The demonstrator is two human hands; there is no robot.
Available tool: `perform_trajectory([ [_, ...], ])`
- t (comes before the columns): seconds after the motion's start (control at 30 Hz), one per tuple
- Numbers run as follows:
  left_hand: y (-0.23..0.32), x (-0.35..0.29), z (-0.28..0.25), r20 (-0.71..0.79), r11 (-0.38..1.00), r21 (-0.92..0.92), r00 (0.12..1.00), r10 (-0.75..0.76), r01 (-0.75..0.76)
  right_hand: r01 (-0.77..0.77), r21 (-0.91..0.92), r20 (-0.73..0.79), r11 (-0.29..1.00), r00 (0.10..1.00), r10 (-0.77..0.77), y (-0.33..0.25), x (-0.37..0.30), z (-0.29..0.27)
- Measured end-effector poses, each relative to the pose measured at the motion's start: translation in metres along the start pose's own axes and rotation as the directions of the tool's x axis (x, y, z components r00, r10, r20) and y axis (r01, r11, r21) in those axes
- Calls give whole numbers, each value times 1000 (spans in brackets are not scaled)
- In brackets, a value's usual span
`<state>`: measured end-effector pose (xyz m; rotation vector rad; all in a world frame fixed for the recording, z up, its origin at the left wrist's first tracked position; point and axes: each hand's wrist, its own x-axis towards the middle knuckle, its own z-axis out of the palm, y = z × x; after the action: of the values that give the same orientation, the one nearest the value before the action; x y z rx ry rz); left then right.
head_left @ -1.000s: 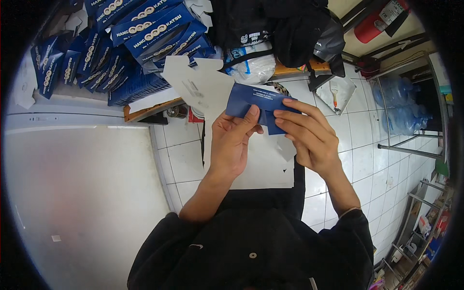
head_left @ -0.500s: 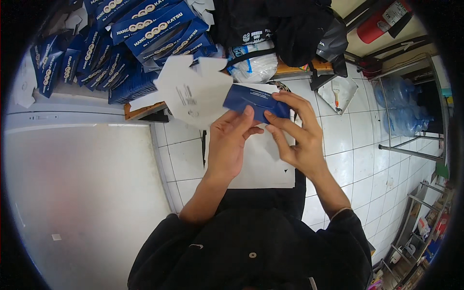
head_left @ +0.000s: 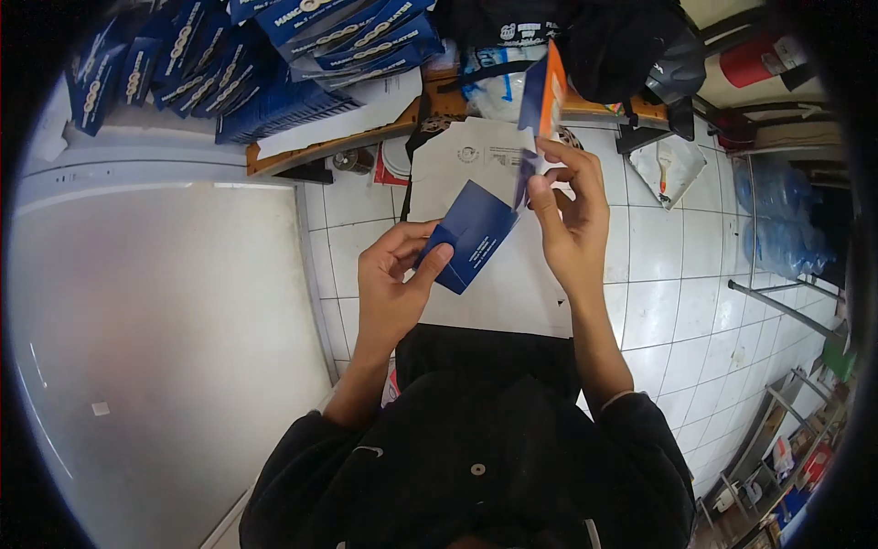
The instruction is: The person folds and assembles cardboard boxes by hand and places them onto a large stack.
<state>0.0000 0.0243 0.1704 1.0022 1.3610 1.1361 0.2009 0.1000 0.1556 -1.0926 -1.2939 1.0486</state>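
Above my lap I hold a partly folded blue cardboard box [head_left: 477, 231], its creased panels bent at an angle. My left hand [head_left: 395, 276] pinches the lower-left panel, thumb on the blue face and fingers behind. On the other side, my right hand [head_left: 574, 206] grips the raised part, where a blue-and-orange panel stands up past the fingers. Beneath the box lies a flat white cardboard sheet [head_left: 512, 306] across my lap, with small print near its far end.
Stacks of blue printed boxes [head_left: 357, 41] fill the wooden bench [head_left: 274, 163] at the far left. Black bags [head_left: 604, 46] sit farther right, beside a plastic-wrapped pack [head_left: 494, 87]. A tray with a brush [head_left: 666, 174] is on the tiled floor; water jugs [head_left: 777, 224] stand at right.
The blue box has turned and spread: its white inner side no longer faces me, and an orange panel now shows. My left hand moved left and lower; my right hand moved slightly up.
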Motion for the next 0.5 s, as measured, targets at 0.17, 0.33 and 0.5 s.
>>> perform_trajectory([
  [0.17, -7, 0, -1, -75, 1000, 2, 997, 16, -16, 156, -144, 253, 977, 961, -116, -9, 11, 1],
  [0.33, -8, 2, -1, -7, 1000, -19, 1000, 18, -18, 203, -382, 267, 901, 958, -103, -11, 11, 8],
  [0.5, -8, 6, 0, 37, 997, 74, 999, 22, -24, 257, -460, 243, 850, 957, -158, -17, -3, 10],
])
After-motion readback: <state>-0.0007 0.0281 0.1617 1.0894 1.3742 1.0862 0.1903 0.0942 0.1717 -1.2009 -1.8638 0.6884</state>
